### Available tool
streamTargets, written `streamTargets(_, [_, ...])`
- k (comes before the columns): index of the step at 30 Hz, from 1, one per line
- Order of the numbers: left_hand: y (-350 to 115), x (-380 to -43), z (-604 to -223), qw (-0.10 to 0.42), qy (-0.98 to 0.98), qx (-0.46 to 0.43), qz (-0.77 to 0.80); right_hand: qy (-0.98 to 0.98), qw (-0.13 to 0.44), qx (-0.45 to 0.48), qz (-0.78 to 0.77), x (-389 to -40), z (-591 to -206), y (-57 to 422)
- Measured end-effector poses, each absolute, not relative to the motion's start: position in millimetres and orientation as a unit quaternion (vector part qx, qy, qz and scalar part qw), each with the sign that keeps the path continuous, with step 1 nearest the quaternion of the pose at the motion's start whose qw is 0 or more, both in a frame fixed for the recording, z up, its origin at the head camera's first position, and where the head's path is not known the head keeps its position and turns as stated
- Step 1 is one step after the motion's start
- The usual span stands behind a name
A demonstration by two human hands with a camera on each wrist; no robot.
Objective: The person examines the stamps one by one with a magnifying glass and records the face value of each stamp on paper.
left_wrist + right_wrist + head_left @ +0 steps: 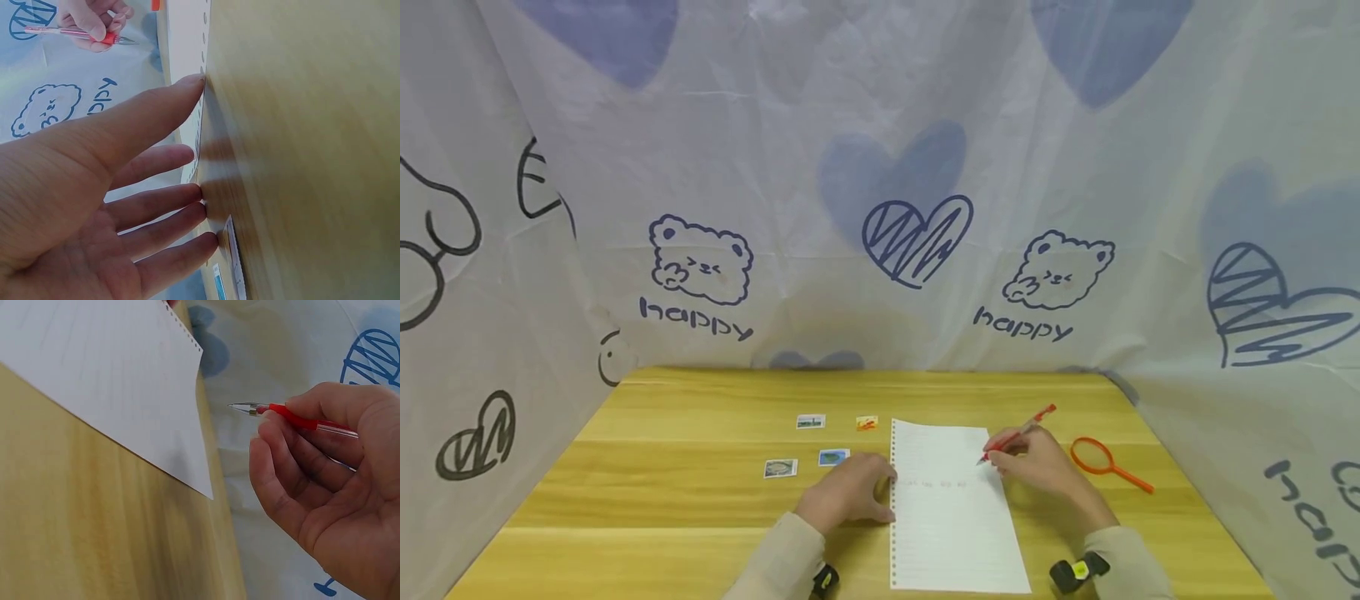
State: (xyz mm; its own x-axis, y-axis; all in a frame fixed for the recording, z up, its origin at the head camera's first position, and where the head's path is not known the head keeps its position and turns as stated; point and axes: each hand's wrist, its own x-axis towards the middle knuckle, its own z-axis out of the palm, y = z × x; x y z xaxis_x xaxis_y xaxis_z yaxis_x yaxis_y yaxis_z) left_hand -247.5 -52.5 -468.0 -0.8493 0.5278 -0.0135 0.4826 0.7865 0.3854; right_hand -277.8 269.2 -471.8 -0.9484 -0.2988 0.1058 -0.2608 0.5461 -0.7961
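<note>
A white sheet of loose-leaf paper (955,533) with a punched left edge lies on the table, a row of faint reddish marks (936,484) across it. My left hand (850,492) rests at that punched edge, its fingers extended and the fingertips (194,195) right at the paper's margin. In my right hand (1037,458) I pinch a red gel pen (294,417) between thumb and fingers. The pen's tip points down and left, above the paper's right side in the head view.
Several small picture stamps, among them a blue one (834,457) and a yellow-orange one (867,423), lie left of the paper. To the right is a red-orange magnifying glass (1108,467). A patterned cloth (805,275) hangs behind the wooden table (662,483).
</note>
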Motion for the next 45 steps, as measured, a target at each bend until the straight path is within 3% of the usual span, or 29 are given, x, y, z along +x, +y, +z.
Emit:
streamTargets(36, [-53.9,-246.2,-465.7,0.05,0.941,0.28,0.184,0.918,-0.075,-0.266,-0.283,-291.4,-453.8,298.6])
streamTargets(45, [-54.1,-248.9,-468.5,0.05,0.943,0.278,0.175,0.878,-0.095,-0.322,-0.341,-292.0,-455.6,306.2])
